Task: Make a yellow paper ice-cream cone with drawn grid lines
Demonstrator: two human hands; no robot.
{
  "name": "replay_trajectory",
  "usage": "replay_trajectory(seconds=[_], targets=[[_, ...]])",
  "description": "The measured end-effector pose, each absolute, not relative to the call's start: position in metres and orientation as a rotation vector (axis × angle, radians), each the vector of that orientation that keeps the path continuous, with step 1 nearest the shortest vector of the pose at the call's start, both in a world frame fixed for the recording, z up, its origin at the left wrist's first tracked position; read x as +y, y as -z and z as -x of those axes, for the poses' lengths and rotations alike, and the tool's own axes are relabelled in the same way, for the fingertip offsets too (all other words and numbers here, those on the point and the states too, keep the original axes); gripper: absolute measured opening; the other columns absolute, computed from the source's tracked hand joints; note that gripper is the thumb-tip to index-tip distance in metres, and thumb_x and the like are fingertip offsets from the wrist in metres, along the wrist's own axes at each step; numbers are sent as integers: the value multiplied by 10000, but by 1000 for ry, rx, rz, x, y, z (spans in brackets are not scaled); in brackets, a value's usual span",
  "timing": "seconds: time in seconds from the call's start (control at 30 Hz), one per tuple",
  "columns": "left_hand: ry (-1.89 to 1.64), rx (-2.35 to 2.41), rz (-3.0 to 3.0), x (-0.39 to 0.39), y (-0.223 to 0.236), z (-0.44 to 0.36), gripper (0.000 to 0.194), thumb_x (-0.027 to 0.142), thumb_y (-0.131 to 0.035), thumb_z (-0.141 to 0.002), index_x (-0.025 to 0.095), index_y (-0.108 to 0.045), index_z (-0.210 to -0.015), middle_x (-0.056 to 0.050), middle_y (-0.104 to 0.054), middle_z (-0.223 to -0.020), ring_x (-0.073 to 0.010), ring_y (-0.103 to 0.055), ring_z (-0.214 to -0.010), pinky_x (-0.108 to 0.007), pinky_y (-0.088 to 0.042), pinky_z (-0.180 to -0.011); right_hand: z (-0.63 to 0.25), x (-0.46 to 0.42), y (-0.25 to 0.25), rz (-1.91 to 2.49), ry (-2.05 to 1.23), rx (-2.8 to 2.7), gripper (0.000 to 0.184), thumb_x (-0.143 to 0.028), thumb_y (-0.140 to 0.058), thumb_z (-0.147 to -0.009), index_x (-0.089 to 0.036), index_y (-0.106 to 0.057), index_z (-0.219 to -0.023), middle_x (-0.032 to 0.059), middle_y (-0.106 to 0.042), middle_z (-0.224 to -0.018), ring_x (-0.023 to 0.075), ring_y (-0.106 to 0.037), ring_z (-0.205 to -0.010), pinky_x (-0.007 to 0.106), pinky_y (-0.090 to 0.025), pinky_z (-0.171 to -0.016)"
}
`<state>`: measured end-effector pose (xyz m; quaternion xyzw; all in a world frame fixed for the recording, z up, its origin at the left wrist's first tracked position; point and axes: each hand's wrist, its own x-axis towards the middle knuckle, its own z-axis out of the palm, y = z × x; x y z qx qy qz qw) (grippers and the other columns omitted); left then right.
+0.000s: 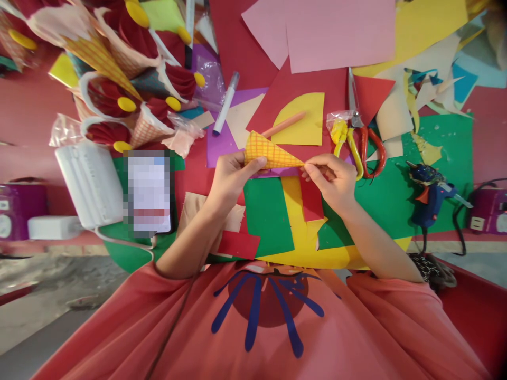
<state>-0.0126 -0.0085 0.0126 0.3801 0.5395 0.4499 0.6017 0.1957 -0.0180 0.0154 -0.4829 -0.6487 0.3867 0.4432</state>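
A yellow paper cone (269, 151) with an orange grid pattern lies sideways between my hands, its wide end to the left and its tip to the right. My left hand (233, 177) grips the wide end, thumb on the near side. At the tip, my right hand (332, 179) pinches the cone between thumb and fingers. Just beyond the cone are an orange stick (284, 124) and a yellow paper piece (304, 119) with one curved edge. Scissors with red handles (372, 153) and a yellow-handled tool (348, 142), partly wrapped in plastic, lie past my right hand.
Several finished paper cones (106, 97) with dark red filling and yellow dots crowd the far left. A phone (150, 192) and a white power bank (90, 182) sit left. A blue glue gun (430, 203) stands right. Pink sheets (340, 34) and a marker (226, 104) lie farther back.
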Motion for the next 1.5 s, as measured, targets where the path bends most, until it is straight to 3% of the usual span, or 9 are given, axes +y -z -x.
replay_trajectory(seconds=[0.13,0.23,0.33,0.63,0.9,1.07,1.3,1.5], targets=[[-1033,1265,-861,-8,-13,12,211,323,-765,-672,140,-712,-763,-10,-733,-750,-153,-709,-697,-235,-597,-649,-197,-18,-16,1172,-821,-1681,77,-257,-594,-893,-222,-661,-881,-18,-693,-777,97,-664,-622,210,-554,-562],[-1014,1255,-823,-8,-14,11,224,322,-768,-666,138,-707,-779,-9,-733,-757,-168,-720,-723,-254,-610,-682,-198,-16,-16,1063,-677,-1802,148,-190,-637,-857,-242,-662,-994,-5,-730,-899,127,-708,-750,246,-592,-668],[-986,1237,-769,-6,-16,10,218,307,-771,-654,132,-697,-763,-12,-733,-752,-174,-725,-724,-269,-620,-692,-199,-15,-17,996,-603,-1904,160,-145,-643,-849,-257,-675,-959,-6,-742,-897,145,-719,-829,275,-596,-744],[-987,1164,-711,-5,-19,9,200,291,-799,-617,137,-688,-680,19,-681,-599,-163,-715,-641,-271,-634,-665,-201,-18,-13,1006,-938,-1704,67,-182,-689,-824,-234,-683,-865,-20,-714,-821,106,-700,-751,208,-572,-662],[-1014,1158,-751,-6,-17,11,250,361,-818,-617,152,-689,-664,30,-657,-573,-157,-702,-622,-287,-637,-669,-200,-19,-20,1019,-949,-1710,40,-179,-686,-824,-217,-673,-821,-11,-714,-782,100,-697,-710,200,-574,-646],[-1045,1169,-823,-9,-13,13,286,413,-807,-656,156,-682,-641,19,-682,-629,-130,-685,-612,-214,-594,-578,-200,-19,-20,1036,-1032,-1657,16,-199,-649,-848,-205,-647,-833,-9,-696,-780,93,-690,-671,201,-582,-630],[-1036,1163,-811,-7,-14,12,278,404,-809,-653,152,-698,-686,6,-687,-644,-166,-710,-685,-260,-616,-650,-207,-11,-17,931,-684,-1936,108,-161,-683,-819,-237,-655,-891,-4,-735,-856,143,-716,-822,257,-584,-745],[-964,1154,-780,-6,-15,11,277,410,-813,-622,162,-692,-612,22,-642,-555,-152,-690,-630,-265,-612,-648,-206,-14,-19,973,-614,-1920,60,-197,-682,-835,-244,-657,-862,-23,-743,-823,127,-720,-761,237,-582,-699]])
